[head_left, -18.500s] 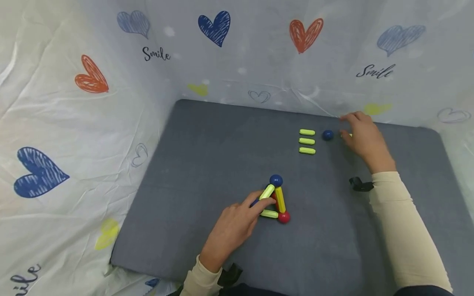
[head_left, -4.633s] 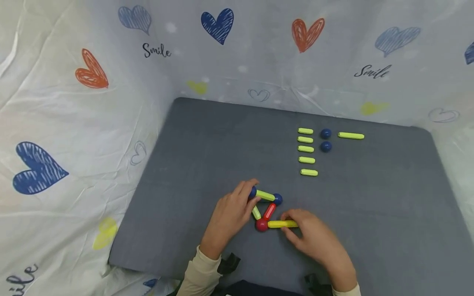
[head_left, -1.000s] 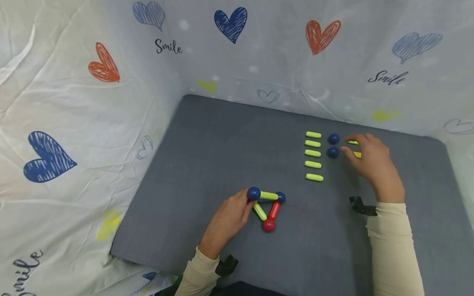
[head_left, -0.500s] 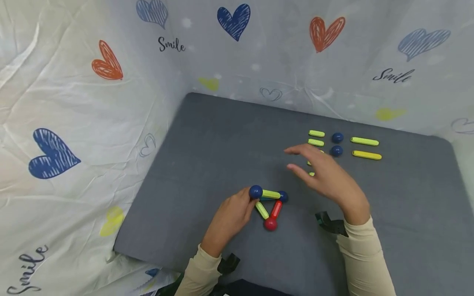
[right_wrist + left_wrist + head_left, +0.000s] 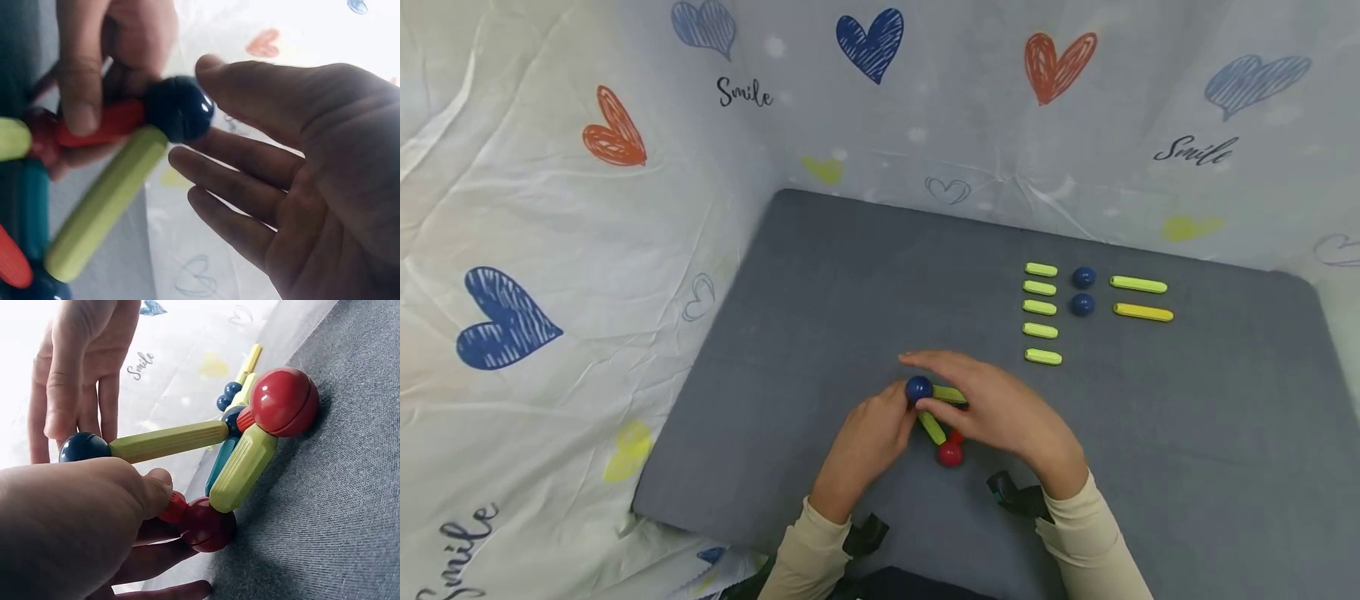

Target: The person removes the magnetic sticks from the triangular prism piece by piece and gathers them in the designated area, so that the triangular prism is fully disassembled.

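My left hand [image 5: 863, 450] pinches a red magnetic rod [image 5: 119, 120] standing between a red ball at its foot and a blue ball [image 5: 919, 389] on top. From that blue ball a lime rod [image 5: 106, 203] slants down to another blue ball. The base holds a lime rod [image 5: 932, 428], a teal rod [image 5: 35, 197] and a red ball [image 5: 950, 453]. My right hand [image 5: 1011, 412] is held around the top ball with fingers spread, thumb tip right at the ball in the right wrist view. It hides part of the frame in the head view.
Toward the back right lie a column of short lime rods [image 5: 1040, 307], two blue balls [image 5: 1083, 305], a long lime rod [image 5: 1138, 284] and a yellow rod [image 5: 1142, 312]. A white printed cloth [image 5: 955, 125] rises behind the grey table [image 5: 820, 275].
The yellow rod has come off the frame and lies at the back right; more short rods and a ball joined the laid-out pieces. My right hand has come back to the top ball.
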Available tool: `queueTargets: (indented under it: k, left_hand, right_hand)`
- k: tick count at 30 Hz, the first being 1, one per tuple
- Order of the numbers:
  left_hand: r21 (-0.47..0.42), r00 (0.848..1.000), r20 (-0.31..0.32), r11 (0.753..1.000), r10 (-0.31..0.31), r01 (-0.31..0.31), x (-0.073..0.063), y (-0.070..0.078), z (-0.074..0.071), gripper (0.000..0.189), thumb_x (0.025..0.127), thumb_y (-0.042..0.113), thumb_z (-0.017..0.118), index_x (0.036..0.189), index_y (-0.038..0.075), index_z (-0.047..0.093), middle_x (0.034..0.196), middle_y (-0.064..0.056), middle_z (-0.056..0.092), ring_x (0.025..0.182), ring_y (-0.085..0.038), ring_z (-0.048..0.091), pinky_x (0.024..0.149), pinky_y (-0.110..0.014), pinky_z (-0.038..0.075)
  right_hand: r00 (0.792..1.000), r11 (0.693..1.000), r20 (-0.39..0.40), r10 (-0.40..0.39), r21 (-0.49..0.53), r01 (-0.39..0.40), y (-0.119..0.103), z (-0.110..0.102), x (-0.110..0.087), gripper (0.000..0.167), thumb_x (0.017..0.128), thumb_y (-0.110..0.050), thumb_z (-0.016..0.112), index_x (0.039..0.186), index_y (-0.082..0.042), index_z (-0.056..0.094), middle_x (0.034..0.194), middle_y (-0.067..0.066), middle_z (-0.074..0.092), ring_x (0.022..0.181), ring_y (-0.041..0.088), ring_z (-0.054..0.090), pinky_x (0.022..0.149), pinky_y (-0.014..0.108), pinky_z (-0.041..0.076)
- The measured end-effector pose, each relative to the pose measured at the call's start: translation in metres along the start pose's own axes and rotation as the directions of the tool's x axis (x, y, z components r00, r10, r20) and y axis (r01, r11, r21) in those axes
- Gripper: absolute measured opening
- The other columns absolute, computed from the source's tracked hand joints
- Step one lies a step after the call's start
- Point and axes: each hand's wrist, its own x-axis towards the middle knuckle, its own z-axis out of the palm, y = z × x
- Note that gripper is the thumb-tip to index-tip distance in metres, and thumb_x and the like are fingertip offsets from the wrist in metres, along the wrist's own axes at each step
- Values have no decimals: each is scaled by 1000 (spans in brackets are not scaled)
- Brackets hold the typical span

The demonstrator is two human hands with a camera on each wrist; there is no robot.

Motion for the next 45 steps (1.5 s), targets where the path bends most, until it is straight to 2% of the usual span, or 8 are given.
queueTargets:
  k: [3,6,10,17,26,33,45]
  left_hand:
    - [12,1000,12,1000,-13,12,-1,0,0,22,110,20,61,126,5,64,93,-5,68,73,-20,71,61,-36,56]
    - [20,1000,20,1000,-24,24,-1,1,-1,25,110,21,62,128,4,62,87,-4,66,67,-19,67,56,-33,52]
    - [37,999,22,999,-27,26,-3,1,-1,20,109,20,64,120,4,63,82,-2,61,61,-16,62,52,-30,46]
    - [45,1000,14,999,-20,19,-5,0,1,12,108,19,65,109,7,65,83,-3,63,63,-19,64,54,-33,49]
    - [27,1000,21,1000,-17,16,-3,1,2,13,108,20,65,107,8,66,82,0,60,62,-14,60,54,-31,48]
    - [40,1000,11,999,2,-2,-2,2,2,12,108,18,65,104,7,66,80,-1,59,61,-15,60,53,-31,48]
    - [4,1000,8,1000,-12,12,3,0,4,19,108,20,65,122,7,66,91,-3,67,71,-19,69,60,-37,56]
  right_hand:
    - [1000,1000,11,-9,-16,9,-3,7,-1,55,102,-24,74,154,-27,56,154,-8,56,141,13,54,112,40,48]
    - [1000,999,9,-4,-54,5,-5,13,-1,55,101,-19,75,153,-26,58,154,-8,56,142,13,54,112,39,47]
    - [1000,994,-12,-1,-106,0,-5,21,-1,53,100,-15,77,150,-25,61,151,-8,59,140,12,55,111,35,48]
    - [998,988,-57,-26,-155,17,-4,29,0,45,98,-14,79,139,-25,67,137,-10,66,128,9,61,107,33,50]
    - [992,988,-116,-43,-151,26,0,28,-2,44,93,-12,83,133,-26,71,126,-15,69,117,6,57,99,32,52]
    - [992,989,-122,-36,-146,18,0,28,-3,41,94,-12,82,131,-25,71,124,-14,69,112,5,59,96,30,53]
    - [989,988,-148,-10,-152,-13,-1,31,-3,38,96,-13,79,132,-18,67,121,-6,69,110,11,64,94,34,56]
